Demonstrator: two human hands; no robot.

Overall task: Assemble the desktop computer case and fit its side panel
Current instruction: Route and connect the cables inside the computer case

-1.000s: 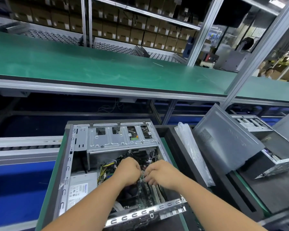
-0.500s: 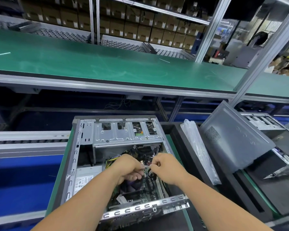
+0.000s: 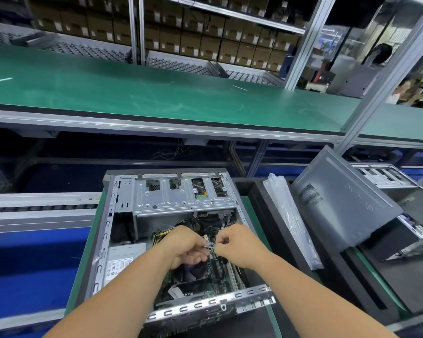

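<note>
An open desktop computer case [image 3: 122, 198] lies on its side on a green-edged pallet, its motherboard, fan and cables showing. Both hands are over the motherboard. My left hand [image 3: 183, 245] and my right hand [image 3: 235, 242] pinch a small clear piece [image 3: 210, 245] between their fingertips; I cannot tell what the piece is. A grey side panel [image 3: 340, 206] with a vent grille leans tilted against another case on the right.
A clear plastic bag [image 3: 288, 215] lies between the case and the side panel. A second open case [image 3: 381, 176] stands at the far right. A long green bench [image 3: 156, 93] runs across behind, with shelves of cardboard boxes beyond. A blue surface and roller rail are on the left.
Both hands have risen out of the case interior and drawn together, fingertips now meeting on a small clear piece above the motherboard. The camera view shifted slightly.
</note>
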